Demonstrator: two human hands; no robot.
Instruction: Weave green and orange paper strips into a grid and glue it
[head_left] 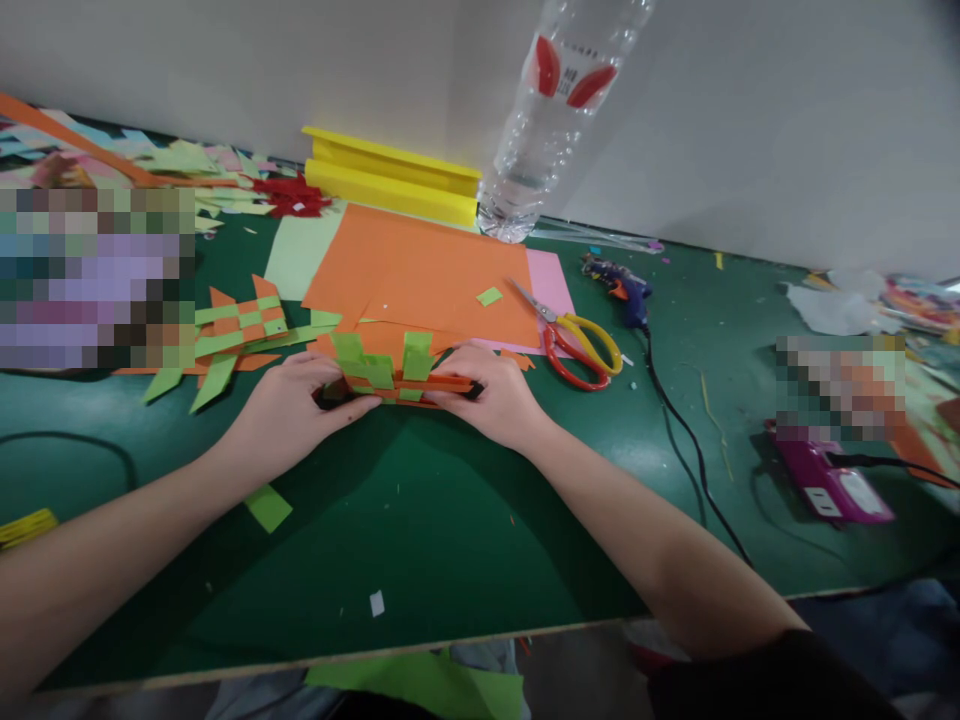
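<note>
A woven piece of orange and light-green paper strips [390, 372] stands between both hands on the green table [420, 520]. My left hand [289, 410] pinches its left end, fingers closed. My right hand [491, 395] pinches its right end, fingers closed too. Green strip ends stick up from the top of the piece. Just behind it lies a large orange paper sheet [427, 275] with a small green scrap on it.
Red-and-yellow scissors [577, 340] lie right of the orange sheet, a glue gun [622, 285] with a black cord beyond. A clear plastic bottle [547, 130] and yellow folded paper [390, 180] stand by the wall. Another woven piece [232, 335] lies left. A purple power strip [832, 485] sits right.
</note>
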